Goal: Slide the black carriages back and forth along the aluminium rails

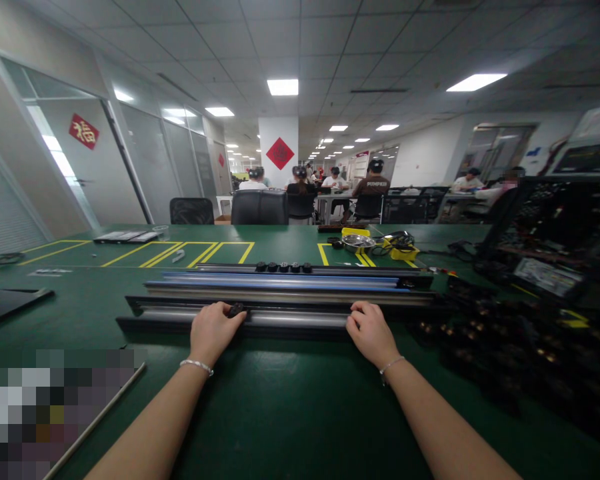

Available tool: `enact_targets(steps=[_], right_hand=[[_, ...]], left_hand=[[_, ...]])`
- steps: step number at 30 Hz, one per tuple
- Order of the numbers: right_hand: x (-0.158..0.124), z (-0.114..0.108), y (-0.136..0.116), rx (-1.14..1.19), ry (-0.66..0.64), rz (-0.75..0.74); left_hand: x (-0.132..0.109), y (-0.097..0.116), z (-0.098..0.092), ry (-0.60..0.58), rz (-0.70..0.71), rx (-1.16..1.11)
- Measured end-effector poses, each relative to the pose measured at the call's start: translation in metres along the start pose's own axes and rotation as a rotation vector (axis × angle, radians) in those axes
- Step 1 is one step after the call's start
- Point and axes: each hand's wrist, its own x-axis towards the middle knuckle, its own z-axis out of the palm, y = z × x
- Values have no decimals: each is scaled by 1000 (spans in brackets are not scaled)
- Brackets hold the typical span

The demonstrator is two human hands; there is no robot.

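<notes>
Side by side on the green table lie several long metal rails, their length running left to right. My left hand (215, 328) pinches a small black round piece (237, 310) at the nearest rail (295, 321), a black channel with a silver-grey inside. Farther right, my right hand (371, 333) has its fingers curled over the same rail and seems to grip its edge; the fingertips are partly hidden. Behind are a blue rail (280, 281) and, at the back, a rail carrying a row of black round pieces (284, 267).
A large pile of dark parts (510, 340) covers the table's right side, near an open black case (555, 233). Behind the rails stand a metal bowl (359, 242) and a yellow box (404, 253). At left lies a dark flat panel (13, 303). People sit at far tables.
</notes>
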Motion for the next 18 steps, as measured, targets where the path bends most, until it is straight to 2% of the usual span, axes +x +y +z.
enact_targets(steps=[18], right_hand=[[0, 0, 1, 7, 5, -10]], left_hand=[[-5, 13, 1, -31, 40, -65]])
